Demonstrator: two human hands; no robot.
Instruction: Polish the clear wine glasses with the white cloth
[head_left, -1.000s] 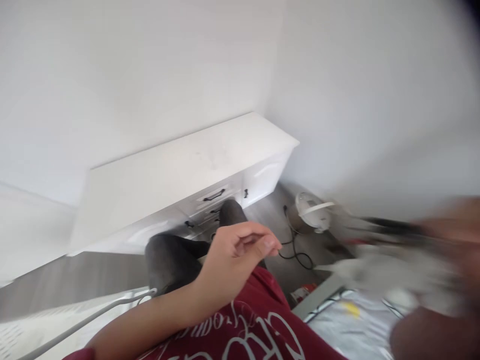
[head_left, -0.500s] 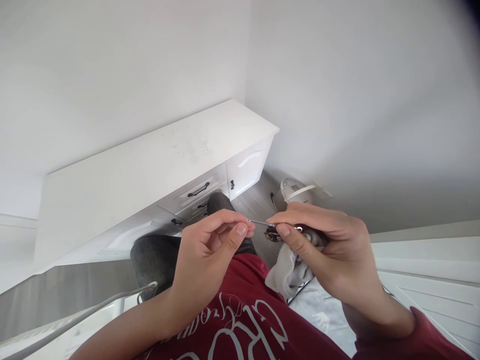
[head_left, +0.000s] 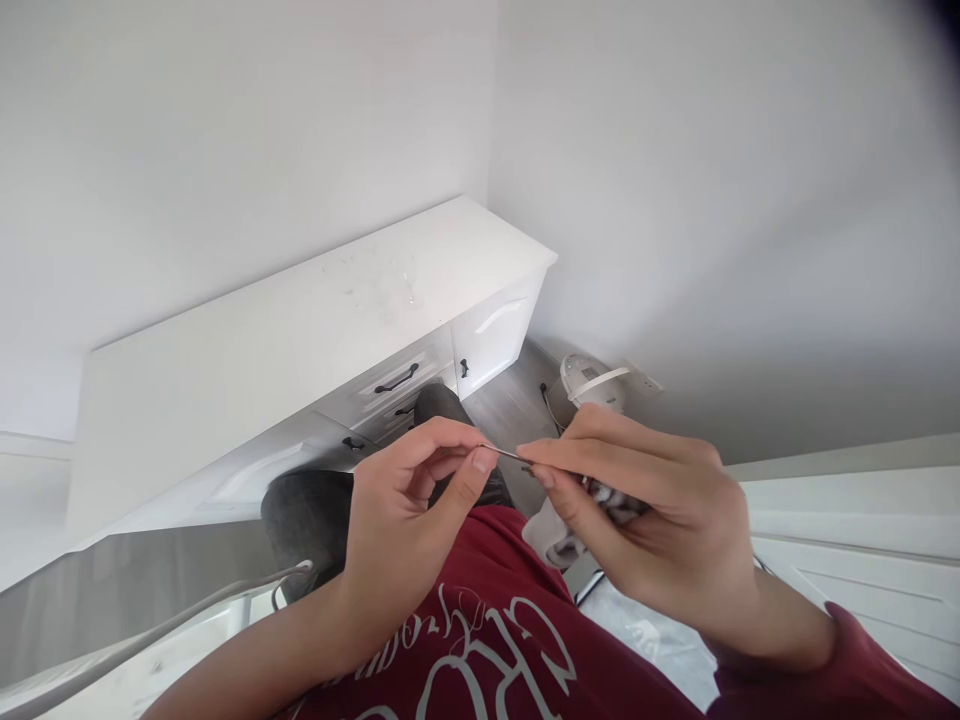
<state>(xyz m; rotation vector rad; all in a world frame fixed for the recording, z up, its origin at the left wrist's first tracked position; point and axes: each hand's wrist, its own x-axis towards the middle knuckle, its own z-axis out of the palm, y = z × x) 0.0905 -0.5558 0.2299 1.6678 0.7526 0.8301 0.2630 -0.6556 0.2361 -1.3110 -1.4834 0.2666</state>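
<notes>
My left hand (head_left: 409, 510) is pinched at thumb and forefinger on the tip of a thin metal pin or needle (head_left: 504, 455). My right hand (head_left: 645, 520) pinches the other end of the same thin piece, and its lower fingers also clutch a bunched grey-white cloth (head_left: 559, 535). Both hands meet in front of my chest, above my dark red shirt (head_left: 495, 640) with white lettering. What the thin piece is exactly I cannot make out.
A white cabinet (head_left: 300, 340) with black drawer handles stands against the wall ahead, my dark-trousered knee (head_left: 315, 510) below it. A white appliance (head_left: 592, 380) with a black cord sits on the grey floor in the corner. A white panelled surface (head_left: 847, 540) lies at right.
My right hand swung in from the blurred right edge with the cloth and met my left hand. Both now pinch the thin metal piece, and the hands have drawn slightly closer together.
</notes>
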